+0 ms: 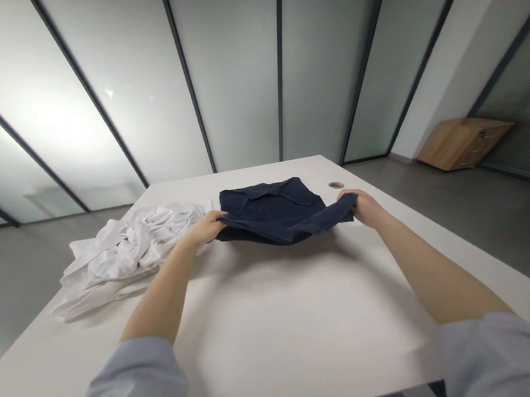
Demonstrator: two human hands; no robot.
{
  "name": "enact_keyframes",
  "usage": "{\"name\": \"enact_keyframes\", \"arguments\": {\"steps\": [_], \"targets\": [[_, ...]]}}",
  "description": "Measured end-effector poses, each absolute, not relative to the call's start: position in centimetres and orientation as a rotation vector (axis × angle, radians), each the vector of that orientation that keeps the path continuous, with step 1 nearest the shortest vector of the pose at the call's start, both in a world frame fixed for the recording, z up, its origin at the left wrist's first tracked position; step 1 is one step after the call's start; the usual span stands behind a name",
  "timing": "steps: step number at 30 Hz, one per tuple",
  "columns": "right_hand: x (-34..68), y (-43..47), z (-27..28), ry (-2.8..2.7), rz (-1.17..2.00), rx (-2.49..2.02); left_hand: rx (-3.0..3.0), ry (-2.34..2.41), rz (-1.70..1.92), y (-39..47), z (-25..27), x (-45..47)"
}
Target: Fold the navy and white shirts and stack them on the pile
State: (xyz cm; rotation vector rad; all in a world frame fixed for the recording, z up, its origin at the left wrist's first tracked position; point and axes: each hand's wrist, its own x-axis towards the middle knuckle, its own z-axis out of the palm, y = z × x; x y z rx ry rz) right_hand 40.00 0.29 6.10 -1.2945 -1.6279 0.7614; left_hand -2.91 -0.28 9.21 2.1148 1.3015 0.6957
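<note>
A dark navy piece of clothing (273, 207) lies toward the far end of the table, its near edge lifted off the surface and sagging in the middle. My left hand (207, 227) pinches the left corner of that edge. At the opposite corner my right hand (363, 207) grips the cloth, fingers closed round it. The garment's far part rests flat, with seams or folds showing. Its exact kind is not clear.
A white table (309, 322) stretches out before me. Crumpled white cloth (140, 243) is heaped at its left side, near my left forearm. A round cable hole (335, 184) sits at the far right. Beyond stand a wooden cabinet (463, 142) and frosted glass panels (234, 67).
</note>
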Motion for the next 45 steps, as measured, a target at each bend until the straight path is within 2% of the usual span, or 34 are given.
{"name": "enact_keyframes", "arguments": {"steps": [4,8,14,17,20,24,28,31,35,45], "targets": [[40.2,-2.7,9.0,-1.652,1.186,-1.247,2.023,1.232,0.507,-2.6,10.9,-3.7],[40.9,-4.1,11.3,-1.588,1.23,-1.228,1.852,1.087,0.491,-3.5,12.2,-4.7],[39.7,2.6,13.6,-1.358,0.898,-1.085,1.687,1.288,1.023,2.9,13.1,-4.9],[37.8,7.3,12.5,-1.365,0.648,-1.337,1.796,1.764,1.095,6.2,11.8,-3.8],[35.7,9.9,9.8,-1.447,0.196,-1.712,2.063,2.222,1.123,6.9,9.3,-2.1],[33.1,9.6,5.2,-1.762,-0.082,-1.857,2.353,2.198,0.717,5.8,5.0,-0.3],[31.4,7.9,1.6,-2.063,-0.073,-1.919,2.4,2.096,0.284,5.1,1.2,0.4],[31.2,7.0,-0.2,-2.198,0.023,-1.961,2.36,2.095,0.185,4.8,-0.5,0.5],[31.8,6.3,-1.3,-2.231,0.125,-2.026,2.312,2.116,0.141,4.2,-0.8,0.8],[33.0,2.7,-0.7,-2.342,0.044,-2.092,2.407,2.026,-0.233,-0.3,1.9,2.2]]}}
